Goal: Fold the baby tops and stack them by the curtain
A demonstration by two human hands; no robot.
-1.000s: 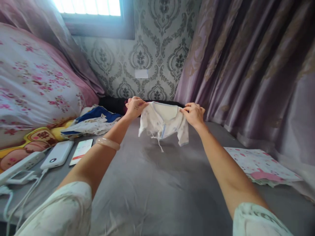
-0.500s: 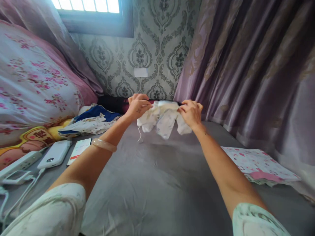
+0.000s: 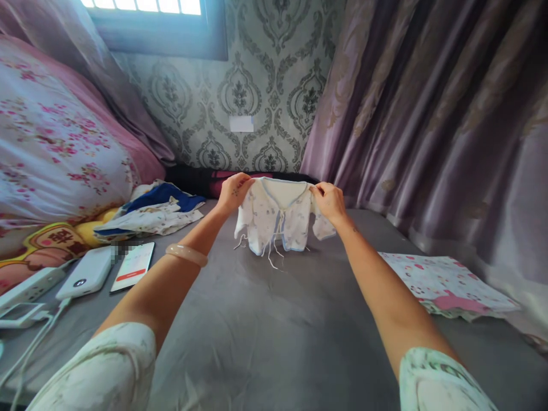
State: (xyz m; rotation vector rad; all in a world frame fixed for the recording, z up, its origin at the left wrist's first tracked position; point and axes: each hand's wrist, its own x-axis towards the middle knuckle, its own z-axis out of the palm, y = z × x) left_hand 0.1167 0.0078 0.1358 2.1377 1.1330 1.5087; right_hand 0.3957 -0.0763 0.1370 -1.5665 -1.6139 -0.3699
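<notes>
A small white baby shirt [image 3: 261, 220] with blue trim, a faint print and thin tie strings hangs spread between my two hands. My left hand [image 3: 234, 193] is closed on its left shoulder. At the opposite shoulder, my right hand [image 3: 329, 200] pinches the cloth between thumb and fingers. The V-shaped neckline faces me, and the hem and strings hang down to or just above the grey bed sheet [image 3: 257, 319]. One sleeve droops below each hand.
Folded clothes [image 3: 158, 211] lie to the left, near a yellow cushion [image 3: 55, 237]. A phone [image 3: 132, 267], a white power bank [image 3: 88, 274] and a power strip [image 3: 32, 288] with cables sit at the left edge. On the right lies a patterned cloth [image 3: 454, 282] beside the curtain [image 3: 406, 125].
The shirt was bunched and blurred; it now hangs open and flat, with its neckline and strings showing. Both hands keep their hold and have moved slightly left and down in view.
</notes>
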